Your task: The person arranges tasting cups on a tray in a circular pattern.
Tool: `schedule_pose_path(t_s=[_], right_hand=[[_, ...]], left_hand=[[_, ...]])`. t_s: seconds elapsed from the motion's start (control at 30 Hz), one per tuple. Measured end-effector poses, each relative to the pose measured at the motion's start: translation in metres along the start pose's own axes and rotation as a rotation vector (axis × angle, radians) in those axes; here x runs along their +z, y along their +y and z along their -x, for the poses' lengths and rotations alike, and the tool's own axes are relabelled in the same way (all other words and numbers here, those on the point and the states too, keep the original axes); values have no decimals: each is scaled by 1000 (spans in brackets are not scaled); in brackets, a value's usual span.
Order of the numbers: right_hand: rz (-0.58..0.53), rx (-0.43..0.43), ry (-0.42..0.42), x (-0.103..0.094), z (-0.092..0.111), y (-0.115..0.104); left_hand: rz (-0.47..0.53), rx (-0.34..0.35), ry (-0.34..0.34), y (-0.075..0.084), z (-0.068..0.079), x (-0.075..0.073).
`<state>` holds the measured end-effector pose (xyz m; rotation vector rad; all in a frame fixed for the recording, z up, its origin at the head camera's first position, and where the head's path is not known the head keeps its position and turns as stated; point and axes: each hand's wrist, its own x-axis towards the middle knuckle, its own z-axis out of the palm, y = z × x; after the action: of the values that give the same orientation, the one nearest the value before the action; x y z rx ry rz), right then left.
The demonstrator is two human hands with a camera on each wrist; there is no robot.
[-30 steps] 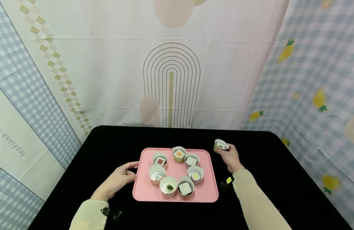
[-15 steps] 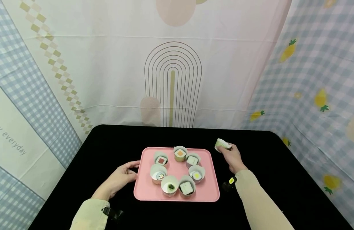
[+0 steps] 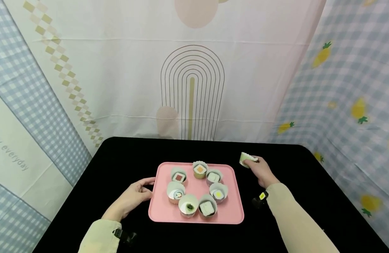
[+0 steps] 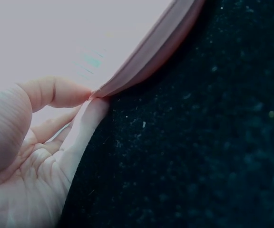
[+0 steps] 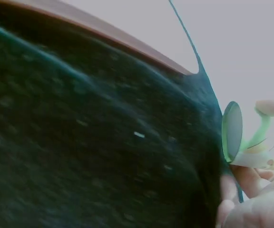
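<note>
My left hand (image 3: 131,198) pinches the left edge of a pink tray (image 3: 230,209) between thumb and fingers; the left wrist view shows the thumb (image 4: 56,92) on top of the rim. Beyond the tray's right back corner, my right hand (image 3: 263,172) holds a pale green paper baking cup (image 3: 246,160) over the black table. That cup is tipped, its side facing the head camera and its contents hidden there. The right wrist view shows the round base of the cup (image 5: 232,133) beside the fingers.
Several similar paper cups stand in a ring on the tray, including an orange-centred one (image 3: 200,170), a red-centred one (image 3: 178,175) and a yellow-centred one (image 3: 218,193). Black cloth covers the table (image 3: 134,154). Printed curtains (image 3: 128,77) hang close behind it.
The cup in my right hand has tipped over: its opening and the white piece inside showed before, now mostly its side shows. My left hand stays on the tray edge.
</note>
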<state>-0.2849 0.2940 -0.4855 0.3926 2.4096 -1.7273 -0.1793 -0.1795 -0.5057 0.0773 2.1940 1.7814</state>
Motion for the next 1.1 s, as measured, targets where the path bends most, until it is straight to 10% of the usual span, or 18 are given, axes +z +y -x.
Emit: schedule_pose_path(t_s=[0.4,0.73,1.1], right_hand=[[7,-37,-124,2,3,-55],[118,-237,-342,73,21,-110],[418,-407,-406,147,35,-124]], left_hand=[[13,6,7,1,0,-1],[14,6,15,-2,1,1],[-2,3,17,0,1,1]])
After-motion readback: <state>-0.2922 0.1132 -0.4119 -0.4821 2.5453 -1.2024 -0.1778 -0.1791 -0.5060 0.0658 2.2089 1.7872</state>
